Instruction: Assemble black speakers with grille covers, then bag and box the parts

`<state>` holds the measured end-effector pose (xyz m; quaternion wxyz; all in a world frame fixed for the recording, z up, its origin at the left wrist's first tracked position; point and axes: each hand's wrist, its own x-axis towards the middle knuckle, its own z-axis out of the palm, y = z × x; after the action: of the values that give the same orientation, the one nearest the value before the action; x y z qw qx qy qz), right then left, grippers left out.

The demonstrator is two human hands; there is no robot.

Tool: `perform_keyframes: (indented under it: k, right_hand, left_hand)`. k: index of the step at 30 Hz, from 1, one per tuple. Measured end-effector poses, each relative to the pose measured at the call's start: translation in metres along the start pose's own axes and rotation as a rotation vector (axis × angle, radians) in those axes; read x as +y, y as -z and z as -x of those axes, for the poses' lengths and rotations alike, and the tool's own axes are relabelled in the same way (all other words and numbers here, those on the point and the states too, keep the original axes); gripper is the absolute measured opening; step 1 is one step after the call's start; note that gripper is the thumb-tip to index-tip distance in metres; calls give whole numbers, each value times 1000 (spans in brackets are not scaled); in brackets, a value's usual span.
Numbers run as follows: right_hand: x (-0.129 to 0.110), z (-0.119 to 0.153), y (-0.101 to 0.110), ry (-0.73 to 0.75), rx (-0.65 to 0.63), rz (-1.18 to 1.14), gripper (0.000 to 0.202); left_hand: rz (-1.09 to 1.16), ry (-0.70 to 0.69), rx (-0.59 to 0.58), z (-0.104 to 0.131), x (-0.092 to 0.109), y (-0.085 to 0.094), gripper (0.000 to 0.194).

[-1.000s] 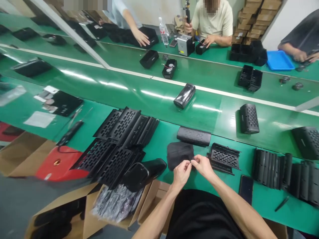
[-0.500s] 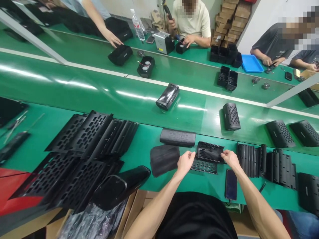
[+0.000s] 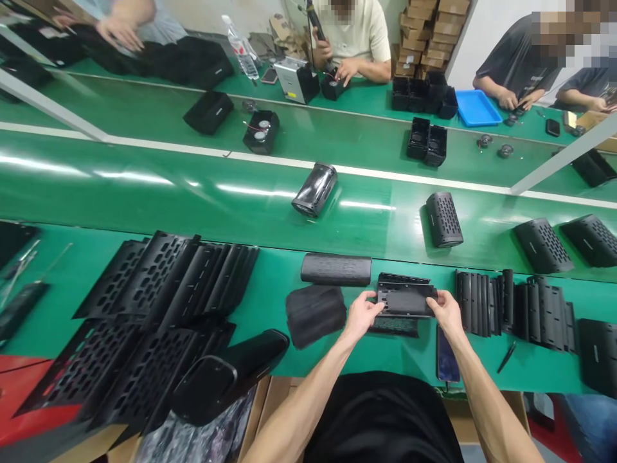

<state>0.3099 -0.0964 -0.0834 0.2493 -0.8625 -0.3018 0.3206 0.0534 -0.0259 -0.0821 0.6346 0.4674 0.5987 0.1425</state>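
Between my two hands is a curved black plastic panel (image 3: 407, 302) with slots along its edges. My left hand (image 3: 362, 314) pinches its left end with thumb and fingers, and my right hand (image 3: 446, 310) grips the right end. Partly hidden beneath it lies a perforated black grille (image 3: 396, 326). Another dark strip shows just behind the panel. Left of my left hand are a stack of black mesh sheets (image 3: 315, 315) and a closed black speaker shell (image 3: 336, 269). A phone (image 3: 447, 357) lies below my right hand, partly covered by my wrist.
Perforated panels (image 3: 159, 276) are piled at the left, beside a black cylindrical speaker body (image 3: 231, 376). Slotted panels (image 3: 540, 312) stand in a row at the right, near a pen (image 3: 506, 357). Speaker shells (image 3: 315, 188) rest on the green belt (image 3: 202, 209). Co-workers sit opposite.
The panel in my hands has been tipped, so its broad slotted face now shows. At the upper left, a co-worker's hand has drawn back from a black box. The view has shifted slightly.
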Motion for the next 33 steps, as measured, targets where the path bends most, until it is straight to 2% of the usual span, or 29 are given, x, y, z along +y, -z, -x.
perform_keyframes:
  k: [2,4,6,9,11,15,20,25,30,33]
  right_hand:
    - [-7,12,9,51,-3,-144,49]
    - [-17,24,17,89,-42,-303,54]
    - [-28,35,23,99,-116,-396,51]
    - [-46,46,29,92,-221,-400,45]
    - [-57,51,33,105,-267,-375,44]
    - [-74,57,47,169,-297,-225,40]
    - [-85,61,58,205,-331,-101,49]
    - [-89,69,58,174,-370,-157,48]
    - [-95,80,62,116,-556,-272,45]
    - [-97,84,61,87,-556,-322,50]
  left_hand:
    - [108,-102,-61,11,0,8,44]
    - [215,-185,-124,21,2,16,39]
    - [271,-203,-144,29,6,23,40]
    - [281,-194,-135,36,13,26,47]
    - [266,-206,-149,39,18,28,43]
    - [272,-285,-190,45,26,36,31]
    - [280,-304,-192,55,35,47,32]
    - [338,-301,-209,61,40,51,40]
    - [319,-300,-176,59,39,56,38]
    - [281,-303,-157,58,37,59,38]
